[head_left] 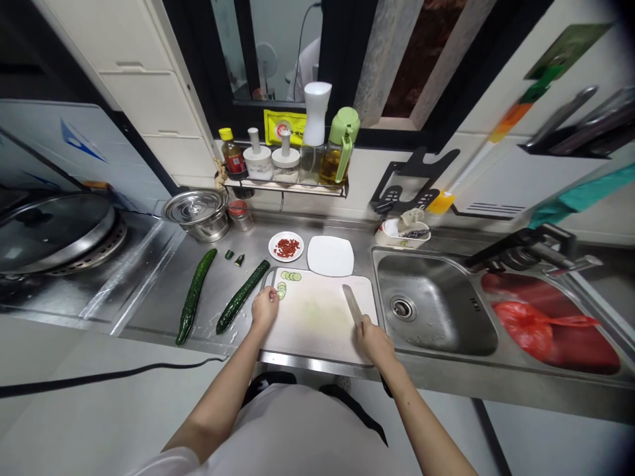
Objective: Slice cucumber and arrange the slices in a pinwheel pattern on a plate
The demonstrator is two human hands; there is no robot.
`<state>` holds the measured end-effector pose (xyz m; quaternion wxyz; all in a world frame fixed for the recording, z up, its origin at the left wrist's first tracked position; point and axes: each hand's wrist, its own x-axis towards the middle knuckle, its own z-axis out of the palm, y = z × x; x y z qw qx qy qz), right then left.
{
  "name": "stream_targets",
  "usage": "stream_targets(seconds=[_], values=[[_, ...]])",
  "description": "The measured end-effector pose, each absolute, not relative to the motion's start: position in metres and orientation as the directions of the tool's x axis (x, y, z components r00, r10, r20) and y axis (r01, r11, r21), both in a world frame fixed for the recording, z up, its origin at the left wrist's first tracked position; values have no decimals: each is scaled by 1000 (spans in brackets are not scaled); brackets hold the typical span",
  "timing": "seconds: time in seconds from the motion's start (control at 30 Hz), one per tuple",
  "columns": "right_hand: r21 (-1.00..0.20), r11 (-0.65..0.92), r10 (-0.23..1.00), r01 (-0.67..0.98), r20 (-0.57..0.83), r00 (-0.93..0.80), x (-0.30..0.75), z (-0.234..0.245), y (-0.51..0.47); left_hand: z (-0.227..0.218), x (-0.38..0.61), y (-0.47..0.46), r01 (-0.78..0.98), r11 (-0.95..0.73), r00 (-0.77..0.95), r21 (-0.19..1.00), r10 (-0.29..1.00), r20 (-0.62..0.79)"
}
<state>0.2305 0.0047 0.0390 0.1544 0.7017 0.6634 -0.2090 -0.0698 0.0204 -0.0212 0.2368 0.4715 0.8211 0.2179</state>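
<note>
My right hand [376, 340] is closed round the handle of a kitchen knife [352, 304], its blade over the right part of the white cutting board [317, 340]. At the board's left edge my left hand [264, 307] has its fingertips pinched at a few cucumber slices [282, 289]. A short row of cucumber slices [291, 276] lies just above them. Two cucumbers rest on the steel counter to the left: one cucumber [243, 297] near the board, another cucumber [196, 297] farther off. Two small cut cucumber ends [239, 260] lie behind them.
Behind the board stand a plate of chopped red pieces [286, 246] and a white plate [330, 256]. The sink [431, 304] is at right, holding a red plastic bag [526, 328] in its second basin. A lidded pot [198, 215] and seasoning rack [288, 185] stand behind.
</note>
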Motion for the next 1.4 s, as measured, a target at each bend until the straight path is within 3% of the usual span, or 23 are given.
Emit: stream_targets(seconds=[0.27, 0.63, 0.83, 1.1, 1.4], values=[[-58, -81, 854, 995, -519, 39, 231, 39, 5, -13, -54, 50, 749, 298, -324, 591, 944, -66], [-58, -74, 862, 996, -506, 35, 234, 34, 5, -11, -36, 97, 917, 182, -150, 356, 982, -117], [-65, -90, 863, 994, -503, 45, 234, 36, 5, -12, -34, 96, 943, 125, -101, 308, 990, -95], [-67, -90, 863, 994, -503, 44, 233, 37, 4, -7, -31, 95, 901, 173, -153, 399, 985, -83], [-59, -77, 864, 995, -501, 37, 233, 36, 4, 0, -22, 72, 712, 316, -235, 627, 949, -211]])
